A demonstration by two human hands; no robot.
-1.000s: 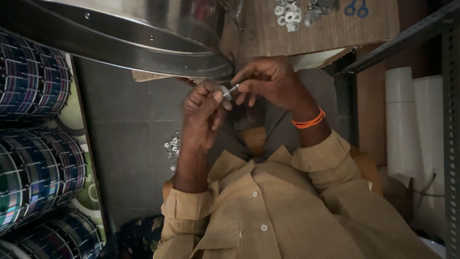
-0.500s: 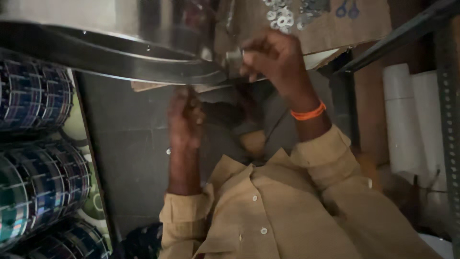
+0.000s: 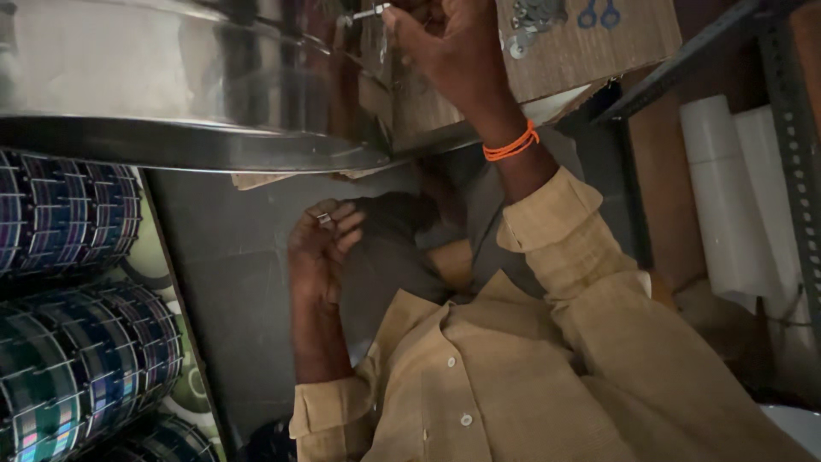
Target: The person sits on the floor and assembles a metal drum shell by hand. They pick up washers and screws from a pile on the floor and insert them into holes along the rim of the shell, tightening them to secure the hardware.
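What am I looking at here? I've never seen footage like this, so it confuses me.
There is only one view, from a camera worn on the person's head and looking down, so their own tan shirt fills the bottom. No machine is involved, just two bare hands. The right hand, with an orange wristband, pinches a small metal pin beside a big shiny metal drum shell. The left hand is lower, fingers curled on a tiny shiny piece. Behind lies a brown board with loose washers and blue-handled scissors. Patterned drums are stacked at the left.
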